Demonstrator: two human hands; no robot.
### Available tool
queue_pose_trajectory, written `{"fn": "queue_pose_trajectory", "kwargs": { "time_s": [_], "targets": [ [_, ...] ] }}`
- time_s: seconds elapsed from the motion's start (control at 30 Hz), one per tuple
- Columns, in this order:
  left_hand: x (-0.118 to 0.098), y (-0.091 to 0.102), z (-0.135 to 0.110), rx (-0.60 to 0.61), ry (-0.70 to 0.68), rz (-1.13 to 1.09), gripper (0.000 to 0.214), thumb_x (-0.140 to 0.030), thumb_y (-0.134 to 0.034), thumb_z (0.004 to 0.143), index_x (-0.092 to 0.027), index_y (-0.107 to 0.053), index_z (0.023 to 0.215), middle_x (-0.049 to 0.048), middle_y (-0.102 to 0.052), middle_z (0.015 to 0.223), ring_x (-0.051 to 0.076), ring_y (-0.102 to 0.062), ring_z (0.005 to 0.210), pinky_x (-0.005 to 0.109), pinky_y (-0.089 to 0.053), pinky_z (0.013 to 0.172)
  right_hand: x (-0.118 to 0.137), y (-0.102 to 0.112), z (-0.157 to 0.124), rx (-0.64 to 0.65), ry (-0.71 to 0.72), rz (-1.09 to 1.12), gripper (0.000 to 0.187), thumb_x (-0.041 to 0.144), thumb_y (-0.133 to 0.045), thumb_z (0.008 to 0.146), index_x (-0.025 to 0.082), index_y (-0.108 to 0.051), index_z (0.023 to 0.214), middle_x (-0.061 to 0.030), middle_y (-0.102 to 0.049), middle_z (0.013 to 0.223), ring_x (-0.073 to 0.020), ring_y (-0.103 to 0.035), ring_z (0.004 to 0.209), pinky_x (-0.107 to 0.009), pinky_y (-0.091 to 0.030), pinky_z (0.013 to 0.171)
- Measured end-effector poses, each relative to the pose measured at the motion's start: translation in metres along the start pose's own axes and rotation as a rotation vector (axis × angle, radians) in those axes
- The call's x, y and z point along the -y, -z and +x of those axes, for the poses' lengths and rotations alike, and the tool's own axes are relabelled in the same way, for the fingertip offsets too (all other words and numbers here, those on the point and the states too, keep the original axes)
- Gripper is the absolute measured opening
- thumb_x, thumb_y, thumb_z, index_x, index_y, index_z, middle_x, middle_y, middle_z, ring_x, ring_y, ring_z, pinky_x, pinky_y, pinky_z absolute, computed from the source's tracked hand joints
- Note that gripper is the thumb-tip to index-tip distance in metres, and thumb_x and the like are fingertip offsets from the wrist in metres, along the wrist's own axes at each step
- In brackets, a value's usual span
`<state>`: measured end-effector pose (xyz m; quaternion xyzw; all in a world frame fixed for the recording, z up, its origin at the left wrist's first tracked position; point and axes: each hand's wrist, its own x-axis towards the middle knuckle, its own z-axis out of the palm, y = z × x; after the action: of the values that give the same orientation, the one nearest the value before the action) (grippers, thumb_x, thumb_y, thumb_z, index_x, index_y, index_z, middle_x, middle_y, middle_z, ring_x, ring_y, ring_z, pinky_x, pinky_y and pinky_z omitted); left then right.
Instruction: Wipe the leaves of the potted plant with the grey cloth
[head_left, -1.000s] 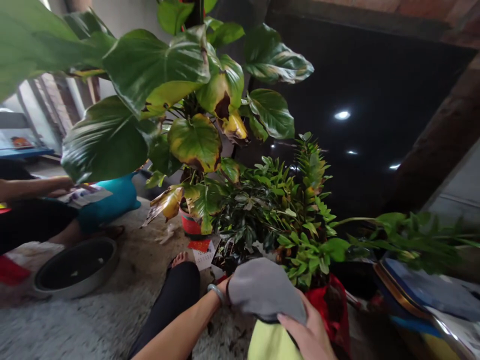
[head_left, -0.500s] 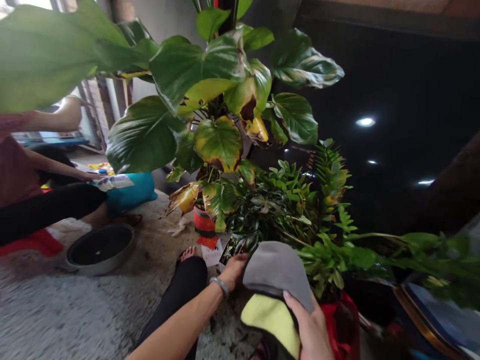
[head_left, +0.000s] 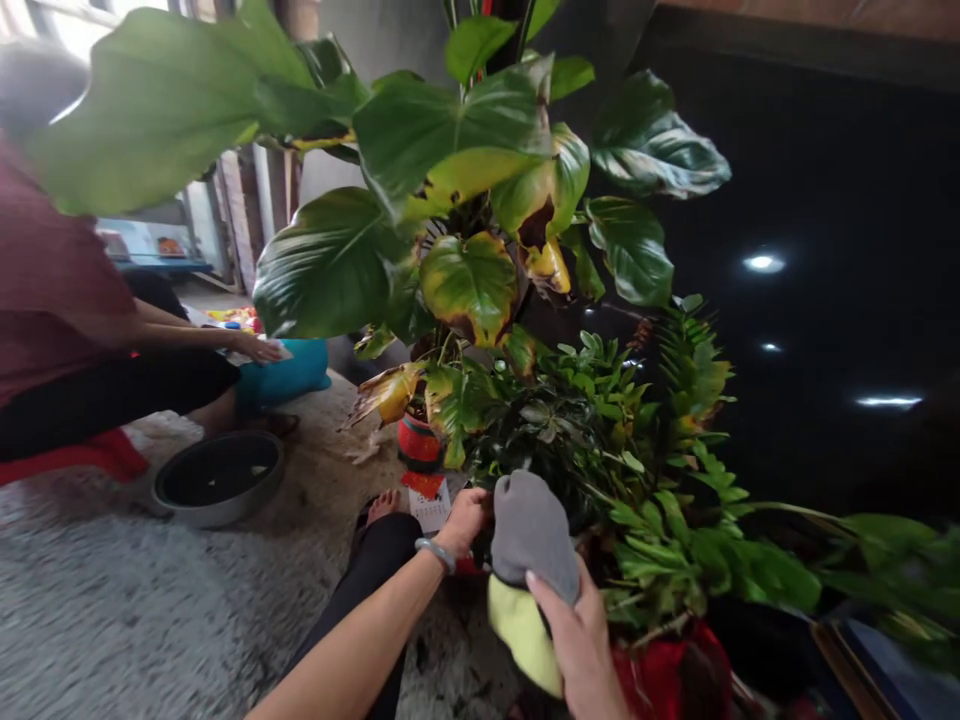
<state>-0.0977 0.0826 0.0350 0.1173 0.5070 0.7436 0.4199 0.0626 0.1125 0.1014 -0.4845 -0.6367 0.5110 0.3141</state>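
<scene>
My right hand grips a soft piece of grey and pale-yellow fabric, thumb on its near face. What the piece is I cannot make out; a dark seam divides the grey part from the yellow. Just left of it, my left hand, a bracelet on its wrist, is closed with its fingers curled. Its fingertips are partly hidden, and so is whatever they hold. Dark leafy plants stand right behind both hands. By my left hand a printed white card lies on the floor.
A large potted plant with browned leaves rises ahead, its red pot on the floor. At left sits another person near a grey basin and a teal bag. A red bag is at lower right.
The grey and yellow fabric has tilted and looks narrower. My left hand has drawn in and its fingers have curled. The view has swung left; the other person's raised arm is no longer visible.
</scene>
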Motion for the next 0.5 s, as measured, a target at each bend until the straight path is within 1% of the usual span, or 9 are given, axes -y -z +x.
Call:
{"fn": "queue_pose_trajectory", "kwargs": {
  "time_s": [0.07,0.13,0.23,0.27,0.3,0.33,0.37,0.43,0.5],
  "targets": [
    [0.001,0.006,0.004,-0.054,0.022,0.034,0.015,-0.023,-0.071,0.052,-0.015,-0.058,0.051,-0.0049,-0.050,0.043,0.010,-0.048,0.048,0.022,-0.037,0.048,-0.003,0.003,-0.010,-0.024,-0.021,0.038,0.065,0.050,-0.072,0.045,0.015,-0.065,0.100,-0.0123,-0.074,0.092,-0.0317,-0.067,0.086,-0.038,-0.052,0.076],
    [0.000,0.012,0.007,-0.086,0.041,0.046,0.010,-0.018,-0.069,0.053,-0.016,-0.059,0.052,-0.0056,-0.050,0.042,0.010,-0.046,0.046,0.021,-0.034,0.046,0.008,0.016,-0.008,-0.194,-0.004,0.076,0.071,0.055,-0.071,0.049,0.015,-0.063,0.106,-0.0136,-0.073,0.098,-0.0317,-0.067,0.087,-0.039,-0.053,0.074],
    [-0.004,0.017,0.007,-0.093,0.077,0.066,0.007,-0.013,-0.067,0.052,-0.015,-0.063,0.058,-0.0042,-0.058,0.050,0.008,-0.046,0.045,0.021,-0.034,0.045,0.035,0.031,0.015,-0.496,0.104,0.151,0.077,0.057,-0.069,0.054,0.014,-0.058,0.116,-0.0170,-0.067,0.115,-0.0317,-0.064,0.096,-0.038,-0.052,0.076],
    [-0.004,0.017,0.006,-0.089,0.085,0.070,0.009,-0.012,-0.067,0.052,-0.014,-0.064,0.060,-0.0033,-0.061,0.055,0.008,-0.047,0.045,0.021,-0.035,0.045,0.040,0.030,0.024,-0.555,0.129,0.157,0.077,0.056,-0.069,0.054,0.014,-0.058,0.117,-0.0178,-0.066,0.117,-0.0316,-0.064,0.098,-0.038,-0.052,0.076],
    [-0.005,0.017,0.005,-0.085,0.090,0.075,0.011,-0.011,-0.067,0.052,-0.014,-0.066,0.063,-0.0026,-0.063,0.058,0.008,-0.047,0.046,0.021,-0.035,0.045,0.041,0.026,0.031,-0.569,0.134,0.149,0.076,0.055,-0.068,0.053,0.013,-0.058,0.115,-0.0184,-0.066,0.116,-0.0316,-0.064,0.097,-0.038,-0.052,0.076],
    [-0.005,0.016,0.004,-0.084,0.096,0.080,0.011,-0.011,-0.067,0.053,-0.014,-0.066,0.063,-0.0025,-0.063,0.058,0.008,-0.047,0.045,0.021,-0.035,0.045,0.037,0.019,0.035,-0.523,0.116,0.123,0.074,0.054,-0.068,0.052,0.013,-0.060,0.112,-0.0187,-0.068,0.111,-0.0317,-0.065,0.093,-0.038,-0.052,0.075],
    [-0.005,0.016,0.002,-0.085,0.100,0.086,0.009,-0.010,-0.067,0.053,-0.014,-0.065,0.062,-0.0030,-0.061,0.055,0.008,-0.047,0.044,0.021,-0.035,0.044,0.030,0.010,0.036,-0.424,0.079,0.088,0.070,0.053,-0.069,0.049,0.013,-0.062,0.106,-0.0182,-0.071,0.102,-0.0319,-0.066,0.088,-0.039,-0.052,0.073],
    [-0.004,0.016,0.001,-0.095,0.102,0.096,0.006,-0.011,-0.067,0.055,-0.014,-0.062,0.056,-0.0047,-0.055,0.046,0.009,-0.045,0.042,0.021,-0.034,0.044,0.009,-0.007,0.027,-0.131,0.006,0.024,0.063,0.048,-0.070,0.044,0.014,-0.064,0.096,-0.0148,-0.073,0.085,-0.0317,-0.067,0.078,-0.039,-0.052,0.072],
    [-0.004,0.018,0.001,-0.102,0.093,0.099,0.009,-0.012,-0.067,0.057,-0.014,-0.060,0.052,-0.0052,-0.050,0.041,0.009,-0.045,0.041,0.022,-0.034,0.044,-0.010,-0.017,0.009,0.091,-0.007,-0.001,0.058,0.044,-0.070,0.044,0.015,-0.066,0.093,-0.0121,-0.074,0.081,-0.0313,-0.067,0.078,-0.038,-0.052,0.074]
  ]
}}
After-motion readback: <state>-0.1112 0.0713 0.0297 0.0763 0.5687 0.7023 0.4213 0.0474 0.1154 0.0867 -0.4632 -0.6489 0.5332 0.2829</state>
